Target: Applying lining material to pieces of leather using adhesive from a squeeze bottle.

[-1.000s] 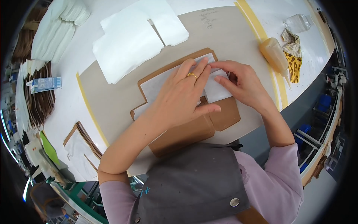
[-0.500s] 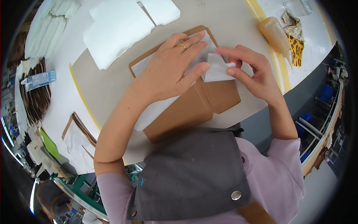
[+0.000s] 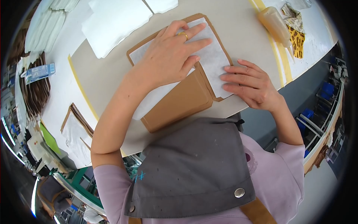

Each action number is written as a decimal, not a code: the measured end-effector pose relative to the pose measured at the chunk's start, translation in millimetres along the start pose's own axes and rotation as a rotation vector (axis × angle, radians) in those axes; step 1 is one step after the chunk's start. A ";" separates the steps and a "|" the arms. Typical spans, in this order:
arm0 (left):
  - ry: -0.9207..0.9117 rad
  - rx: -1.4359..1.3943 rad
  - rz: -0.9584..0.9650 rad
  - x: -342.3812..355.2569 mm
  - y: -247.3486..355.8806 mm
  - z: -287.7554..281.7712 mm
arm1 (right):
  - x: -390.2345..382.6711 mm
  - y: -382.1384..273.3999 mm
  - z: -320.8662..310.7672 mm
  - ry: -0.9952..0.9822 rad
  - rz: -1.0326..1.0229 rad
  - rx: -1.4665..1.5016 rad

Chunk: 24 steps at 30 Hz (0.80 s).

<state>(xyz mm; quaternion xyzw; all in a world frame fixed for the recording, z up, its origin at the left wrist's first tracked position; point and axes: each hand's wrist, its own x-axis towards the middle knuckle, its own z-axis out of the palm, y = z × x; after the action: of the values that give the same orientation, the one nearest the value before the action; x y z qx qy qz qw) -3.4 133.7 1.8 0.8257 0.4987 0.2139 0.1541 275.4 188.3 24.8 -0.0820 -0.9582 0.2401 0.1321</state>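
**A:** How far along is the work?

**B:** Well along, by the look of it. The white sheet already lies over the far and right parts of the brown piece, with a narrow brown margin showing at the far edge. Both rest on the grey board, just beyond the person's apron.

**A:** And the hands?

**B:** The left hand lies flat across the sheet, fingers spread wide, thumb close to the inner corner where the slit begins. The right hand has its fingers stretched out, tips resting on the sheet near its right edge. Neither hand appears to be gripping anything; both seem to be pressing or smoothing.

**A:** What is left, then?

**B:** The near middle panel is bare brown (whether it should be covered, nobody could tell from this view). The part under the left hand and forearm is hidden, so its fit cannot be checked.

**A:** Are there more to do?

**B:** Probably. Slit white sheets lie at the far left. At the near left, white-faced brown pieces look like similar work, perhaps finished. The amber bottle lies at the far right, apart from both hands.
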 end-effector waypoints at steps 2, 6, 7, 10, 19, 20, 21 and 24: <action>0.006 0.016 0.007 1.4 0.6 -0.3 | 1.4 -2.6 -0.4 -0.003 -0.010 -0.025; -0.002 0.023 0.005 2.0 0.8 -0.9 | 1.4 -4.4 -1.2 -0.016 -0.001 -0.046; 0.000 0.027 0.002 2.3 1.3 -0.8 | 0.9 -4.9 -1.2 -0.018 0.003 -0.048; -0.007 0.042 0.002 4.3 1.7 -1.3 | -1.7 -3.8 -0.6 -0.018 0.029 -0.035; -0.040 0.096 -0.022 6.4 4.1 -0.8 | -11.6 -6.4 12.0 0.031 0.048 -0.015; -0.040 0.135 -0.025 6.0 3.8 -0.2 | -12.6 -7.1 12.5 0.030 0.052 -0.024; -0.040 0.135 -0.033 5.0 4.3 -0.7 | -12.8 -8.4 13.6 0.028 0.051 -0.027; -0.041 0.135 -0.053 4.1 3.3 -1.9 | -18.8 -9.6 2.1 -0.004 0.048 0.053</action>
<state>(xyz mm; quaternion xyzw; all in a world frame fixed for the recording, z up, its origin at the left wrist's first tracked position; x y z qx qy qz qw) -0.2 135.9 5.8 0.8248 0.5306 0.1588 0.1140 291.8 174.9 23.6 -0.1010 -0.9496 0.2685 0.1264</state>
